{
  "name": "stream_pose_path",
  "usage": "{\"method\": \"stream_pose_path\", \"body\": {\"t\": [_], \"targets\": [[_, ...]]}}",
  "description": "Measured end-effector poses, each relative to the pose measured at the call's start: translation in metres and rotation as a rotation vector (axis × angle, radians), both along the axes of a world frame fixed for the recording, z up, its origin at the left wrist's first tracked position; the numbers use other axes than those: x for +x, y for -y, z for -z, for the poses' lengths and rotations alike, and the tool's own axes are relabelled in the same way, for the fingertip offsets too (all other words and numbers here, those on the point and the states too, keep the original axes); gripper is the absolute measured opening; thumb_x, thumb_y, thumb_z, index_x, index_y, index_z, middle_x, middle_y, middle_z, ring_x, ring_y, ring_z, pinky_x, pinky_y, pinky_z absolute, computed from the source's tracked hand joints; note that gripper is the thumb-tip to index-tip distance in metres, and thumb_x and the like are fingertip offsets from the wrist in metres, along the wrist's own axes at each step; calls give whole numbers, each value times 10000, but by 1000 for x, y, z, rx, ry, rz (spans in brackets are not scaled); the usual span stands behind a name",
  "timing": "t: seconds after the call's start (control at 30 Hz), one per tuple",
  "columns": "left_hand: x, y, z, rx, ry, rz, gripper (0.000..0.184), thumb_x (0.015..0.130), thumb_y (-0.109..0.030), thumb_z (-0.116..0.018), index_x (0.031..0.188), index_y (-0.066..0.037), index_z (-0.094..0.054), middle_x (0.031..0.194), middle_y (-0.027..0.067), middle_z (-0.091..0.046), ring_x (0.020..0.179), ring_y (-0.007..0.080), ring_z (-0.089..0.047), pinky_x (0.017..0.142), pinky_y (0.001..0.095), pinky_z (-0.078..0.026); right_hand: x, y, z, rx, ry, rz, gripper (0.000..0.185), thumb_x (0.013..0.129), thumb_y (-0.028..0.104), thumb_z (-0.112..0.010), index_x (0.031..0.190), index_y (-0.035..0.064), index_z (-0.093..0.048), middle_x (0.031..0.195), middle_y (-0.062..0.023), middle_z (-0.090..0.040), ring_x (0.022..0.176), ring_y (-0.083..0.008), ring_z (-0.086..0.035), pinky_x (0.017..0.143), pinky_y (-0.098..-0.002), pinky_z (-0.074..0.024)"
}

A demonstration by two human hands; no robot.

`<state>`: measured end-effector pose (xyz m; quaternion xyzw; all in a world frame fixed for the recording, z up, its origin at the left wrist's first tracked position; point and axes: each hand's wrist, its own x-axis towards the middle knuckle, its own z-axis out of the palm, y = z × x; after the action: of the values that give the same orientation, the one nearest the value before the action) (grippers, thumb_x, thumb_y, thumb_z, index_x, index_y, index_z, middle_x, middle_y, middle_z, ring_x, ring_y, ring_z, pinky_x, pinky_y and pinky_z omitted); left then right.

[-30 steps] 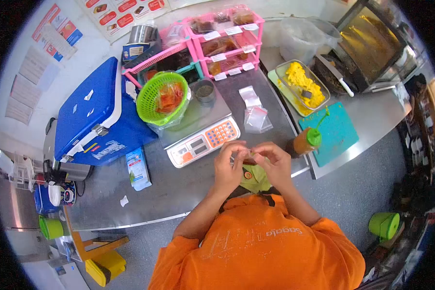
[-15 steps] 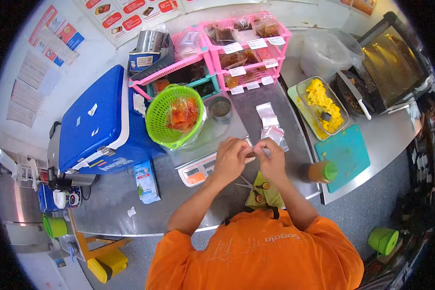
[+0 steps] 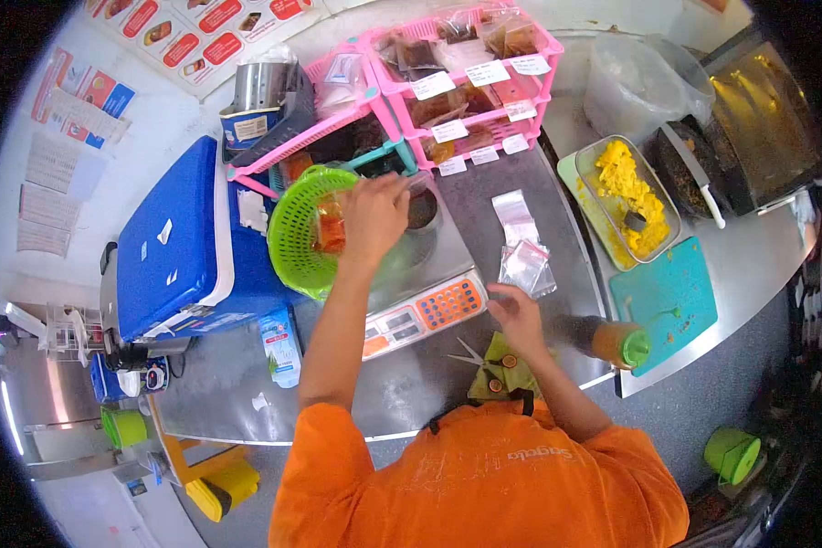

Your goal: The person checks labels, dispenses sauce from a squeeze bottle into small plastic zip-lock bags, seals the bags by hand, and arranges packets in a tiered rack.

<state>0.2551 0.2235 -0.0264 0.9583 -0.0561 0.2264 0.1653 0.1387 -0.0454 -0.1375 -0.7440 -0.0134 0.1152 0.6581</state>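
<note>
My left hand (image 3: 377, 215) reaches over the right rim of a bright green basket (image 3: 288, 242), knuckles up and fingers bunched downward. What those fingers hold, if anything, is hidden. Inside the basket lie clear packets of orange-red food (image 3: 331, 230). A digital scale (image 3: 452, 251) stands beneath and beside the basket, with a metal cup (image 3: 422, 217) of dark contents on its plate. My right hand (image 3: 518, 321) hovers off the scale's front right corner, fingers loosely bent and apart, nothing visible in them. Small clear zip bags (image 3: 526, 267) lie on the steel counter just beyond it.
Pink racks (image 3: 470, 78) of labelled packets stand behind. A blue cool box (image 3: 178, 242) is at left. On the right are a tray of yellow food (image 3: 626, 196), a knife (image 3: 694, 173), a teal board (image 3: 667, 301) and a green-capped bottle (image 3: 616, 342). Scissors (image 3: 473, 356) lie near my body.
The two hands were together in front of the scale, fingertips pinched. My left hand has moved forward and left to the basket; my right hand has separated and dropped slightly, its fingers loosening.
</note>
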Motion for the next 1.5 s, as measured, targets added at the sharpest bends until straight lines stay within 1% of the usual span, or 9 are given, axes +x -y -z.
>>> {"method": "stream_pose_path", "body": {"t": [0.27, 0.43, 0.63, 0.73, 0.8, 0.87, 0.97, 1.1, 1.5], "targets": [[19, -27, -32, 70, -92, -62, 291, 816, -194, -698, 1076, -64, -696, 981, 142, -681, 919, 336, -632, 863, 428, -487, -27, 47, 11, -126, -16, 6, 201, 860, 62, -692, 1060, 78, -680, 863, -27, -679, 733, -83, -577, 675, -260, -481], [23, -21, -26, 239, -268, 49, 409, 736, -292, -762, 1101, -122, -694, 1168, 110, -619, 1074, 310, -555, 899, 439, -472, -24, 55, 10, -19, -36, 90, 177, 860, 56, -689, 1037, 55, -685, 878, -14, -685, 741, -76, -575, 687, -256, -478], [31, 4, 16, 581, -253, 46, 401, 731, -302, -753, 1080, -117, -685, 1290, 84, -504, 1234, 255, -421, 912, 524, -411, -13, 55, 42, -280, 60, 93, 238, 831, 56, -702, 1067, 55, -673, 934, -80, -701, 734, -180, -645, 712, -304, -514], [34, 12, 3, 700, -189, 158, 294, 777, -240, -691, 1031, -93, -682, 1174, 88, -581, 1154, 267, -505, 898, 518, -404, 6, 43, 67, -394, 113, 161, 333, 795, 113, -719, 1123, 100, -665, 1084, -114, -660, 900, -276, -633, 829, -359, -505], [44, 28, -42, 639, -306, 117, 206, 807, -163, -625, 991, -84, -674, 1023, 83, -645, 1040, 273, -588, 899, 535, -382, 28, 31, 65, -845, 421, 156, 416, 759, 188, -735, 1166, 156, -659, 1256, -110, -565, 1139, -349, -513, 944, -473, -434], [65, 32, -84, 498, -159, 226, 148, 827, -153, -600, 933, -63, -649, 870, 113, -669, 891, 318, -645, 847, 521, -424, 34, 23, 78, -971, 319, 113, 486, 736, 254, -748, 1208, 195, -644, 1367, -97, -468, 1259, -383, -378, 976, -570, -353], [108, 46, -152, 207, -186, 253, 134, 857, -149, -561, 929, -47, -608, 848, 172, -665, 858, 369, -645, 779, 502, -468, 42, 26, 88, -941, 434, 188, 405, 743, 242, -740, 1141, 206, -682, 1308, -74, -516, 1223, -372, -409, 940, -598, -343], [183, 71, -193, 377, -18, 231, 167, 894, -194, -527, 957, -49, -579, 818, 209, -658, 827, 420, -636, 737, 487, -490, 39, 32, 106, -840, 475, 165, 267, 742, 226, -728, 1003, 174, -723, 1272, -47, -541, 1190, -347, -427, 954, -567, -313], [354, 76, -137, 469, -199, 177, 219, 797, -154, -601, 965, -37, -677, 1015, 215, -643, 973, 389, -613, 851, 464, -501, 69, 55, 74, -636, 178, 287, 153, 686, 134, -761, 782, 145, -643, 924, -6, -669, 1039, -260, -549, 988, -548, -309]]}}
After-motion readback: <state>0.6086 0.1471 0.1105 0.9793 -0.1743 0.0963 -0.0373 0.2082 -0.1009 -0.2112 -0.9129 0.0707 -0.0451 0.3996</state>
